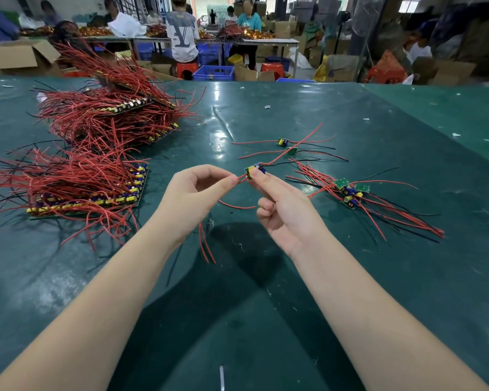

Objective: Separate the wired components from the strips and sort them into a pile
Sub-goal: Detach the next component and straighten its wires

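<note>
A single wired component [255, 170], a small yellow-and-blue part with red and black leads, is held above the bench between both hands: the right hand's fingers [261, 180] pinch its body, and the left hand's fingers [228, 180] pinch a red lead just beside it. To the right lies a small pile of separated components [349, 193], green boards with red and black wires fanned out. Two more loose components [287, 145] lie further back. On the left, a strip [96, 197] crowded with yellow and blue parts lies flat, its red wires splayed; behind it more strips [116, 114] are stacked in a heap.
</note>
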